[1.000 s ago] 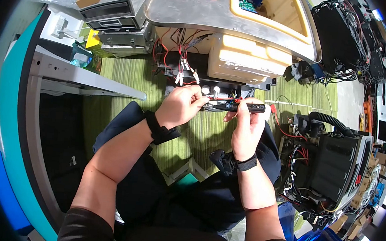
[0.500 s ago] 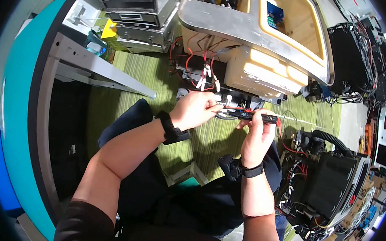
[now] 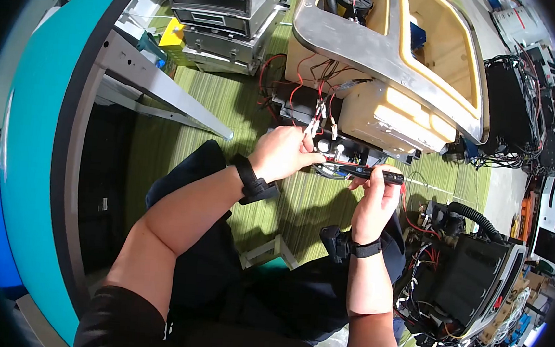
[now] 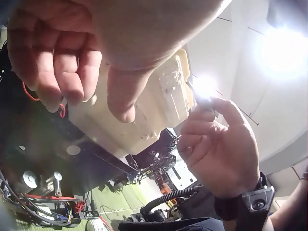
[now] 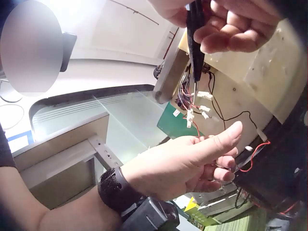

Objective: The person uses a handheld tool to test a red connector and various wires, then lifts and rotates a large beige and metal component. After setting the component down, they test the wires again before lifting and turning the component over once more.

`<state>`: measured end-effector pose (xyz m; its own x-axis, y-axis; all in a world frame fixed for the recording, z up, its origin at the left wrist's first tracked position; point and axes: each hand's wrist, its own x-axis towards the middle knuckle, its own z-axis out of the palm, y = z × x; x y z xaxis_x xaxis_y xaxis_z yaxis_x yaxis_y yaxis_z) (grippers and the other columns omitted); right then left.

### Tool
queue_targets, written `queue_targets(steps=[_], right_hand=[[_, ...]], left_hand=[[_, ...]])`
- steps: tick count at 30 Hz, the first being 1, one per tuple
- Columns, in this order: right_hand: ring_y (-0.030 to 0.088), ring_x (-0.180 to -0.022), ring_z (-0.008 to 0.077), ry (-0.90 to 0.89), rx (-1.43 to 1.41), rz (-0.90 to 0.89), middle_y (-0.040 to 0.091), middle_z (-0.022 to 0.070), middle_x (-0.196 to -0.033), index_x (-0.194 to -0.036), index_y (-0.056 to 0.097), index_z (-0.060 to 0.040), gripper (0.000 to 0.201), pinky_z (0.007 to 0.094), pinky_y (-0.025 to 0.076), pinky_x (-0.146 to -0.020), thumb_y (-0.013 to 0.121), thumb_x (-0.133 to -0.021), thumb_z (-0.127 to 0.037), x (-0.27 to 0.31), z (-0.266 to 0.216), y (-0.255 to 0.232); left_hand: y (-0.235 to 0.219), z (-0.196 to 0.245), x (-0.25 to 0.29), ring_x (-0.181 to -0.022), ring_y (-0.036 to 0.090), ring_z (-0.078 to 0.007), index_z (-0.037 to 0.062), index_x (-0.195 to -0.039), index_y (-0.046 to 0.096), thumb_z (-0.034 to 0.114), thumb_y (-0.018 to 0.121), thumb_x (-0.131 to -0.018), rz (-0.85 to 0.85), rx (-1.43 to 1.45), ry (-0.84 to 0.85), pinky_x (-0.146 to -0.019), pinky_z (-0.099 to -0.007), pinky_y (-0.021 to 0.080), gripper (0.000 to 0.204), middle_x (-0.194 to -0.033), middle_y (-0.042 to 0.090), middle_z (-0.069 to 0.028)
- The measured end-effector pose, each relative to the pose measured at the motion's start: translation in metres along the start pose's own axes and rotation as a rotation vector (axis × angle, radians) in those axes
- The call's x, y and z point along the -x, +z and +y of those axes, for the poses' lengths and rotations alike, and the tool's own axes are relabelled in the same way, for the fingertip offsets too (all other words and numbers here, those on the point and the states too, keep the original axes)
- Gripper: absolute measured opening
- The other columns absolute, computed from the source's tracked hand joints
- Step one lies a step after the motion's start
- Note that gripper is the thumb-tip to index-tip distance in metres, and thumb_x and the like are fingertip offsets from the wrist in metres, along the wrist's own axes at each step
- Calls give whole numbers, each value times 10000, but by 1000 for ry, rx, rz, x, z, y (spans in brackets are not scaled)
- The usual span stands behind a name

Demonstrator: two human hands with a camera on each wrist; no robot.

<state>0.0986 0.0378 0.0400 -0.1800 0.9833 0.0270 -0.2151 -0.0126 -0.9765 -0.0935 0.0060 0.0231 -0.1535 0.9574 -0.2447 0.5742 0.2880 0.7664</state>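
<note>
My right hand (image 3: 373,210) grips a black pen-shaped probe (image 3: 389,177) with a thin metal tip, which points left in the head view. In the right wrist view the probe's tip overlaps a cluster of white plug connectors (image 5: 206,109) on thin wires. My left hand (image 3: 282,153) is just below these connectors in the head view. Its thumb (image 4: 122,103) and loosely bent fingers stand apart, with nothing visible between them. Below the hands is a black unit with red and black wiring (image 4: 48,198) and round white parts.
A cream moulded housing (image 3: 386,113) with a metal rim stands ahead. Stacked metal boxes (image 3: 227,29) are at the back left, beside a grey table leg (image 3: 167,90). To the right lies a black machine (image 3: 472,273) with tangled wires and a ribbed hose. Green carpet covers the floor.
The head view has shifted, so the scene sits lower and further right. The right hand still grips the probe, and the left thumb now stretches further from the fingers.
</note>
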Motion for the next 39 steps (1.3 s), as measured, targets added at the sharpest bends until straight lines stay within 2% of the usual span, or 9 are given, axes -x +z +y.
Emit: queue_targets(steps=[6, 8, 15, 18, 20, 27, 34, 36, 39], right_hand=[[531, -590, 109, 4, 48, 9, 503, 42, -783, -951, 485, -33, 86, 256, 479, -557, 509, -940, -115, 1, -3, 5], [496, -575, 86, 25, 1, 47, 495, 25, -744, -938, 486, -42, 78, 244, 471, -541, 501, -943, -119, 2, -4, 8], [491, -545, 85, -4, 67, 69, 537, 34, -695, -882, 499, -50, 157, 231, 439, -505, 485, -954, -189, 3, -3, 7], [462, -511, 128, -95, 31, -20, 502, 53, -627, -796, 472, -49, 245, 281, 409, -454, 509, -938, -245, -2, 4, 0], [444, -496, 142, -32, -121, 55, 458, 51, -602, -779, 448, -52, 271, 280, 406, -452, 504, -938, -264, 3, -4, 8], [395, -513, 131, -59, -72, 64, 392, 31, -615, -772, 410, -84, 269, 264, 368, -447, 444, -953, -280, 9, -6, -8], [412, -504, 141, -79, 72, 101, 420, 48, -605, -761, 395, -74, 303, 271, 391, -473, 413, -960, -303, 18, -26, -41], [425, -520, 150, -144, 82, 107, 425, 51, -608, -746, 380, -81, 323, 281, 401, -493, 394, -963, -320, 10, -37, -53], [495, -642, 169, -270, 308, 127, 566, 120, -736, -731, 363, -74, 333, 301, 417, -648, 339, -977, -298, -17, -62, -75]], left_hand=[[-7, -8, -2, -542, 537, -124, -2, -747, 576, 225, 705, -799, 249, 73, 18, -531, -275, 433, 266, -618, 583, -70], [-13, -8, -2, -551, 528, -116, -8, -780, 573, 173, 652, -836, 208, 86, -23, -544, -268, 435, 205, -650, 591, -64], [-10, -31, -37, -596, 437, -49, 29, -989, 469, 27, 544, -882, 736, 430, 81, -522, -216, 380, 131, -747, 510, 12], [-35, -18, -49, -859, 524, -86, 4, -1064, 490, 101, 563, -905, 817, 764, 77, -771, -231, 440, 200, -953, 560, -61], [-52, -12, -53, -1071, 514, -148, -20, -1237, 455, 216, 551, -938, 750, 939, 91, -950, -270, 388, 393, -1166, 549, -111], [-69, 23, -59, -1291, 351, -180, -43, -1406, 276, 420, 528, -932, 586, 985, 152, -1068, -283, 254, 709, -1405, 379, -149], [-78, 39, -76, -1242, 398, -152, -21, -1406, 298, 331, 562, -913, 539, 1080, 310, -1047, -267, 277, 661, -1367, 431, -115], [-75, 34, -85, -1166, 456, -141, -15, -1394, 336, 184, 540, -877, 566, 1108, 367, -1008, -256, 320, 591, -1298, 491, -99], [-80, 35, -82, -968, 520, -117, -41, -1382, 333, 162, 537, -822, 562, 1086, 393, -879, -244, 410, 630, -1099, 578, -65]])
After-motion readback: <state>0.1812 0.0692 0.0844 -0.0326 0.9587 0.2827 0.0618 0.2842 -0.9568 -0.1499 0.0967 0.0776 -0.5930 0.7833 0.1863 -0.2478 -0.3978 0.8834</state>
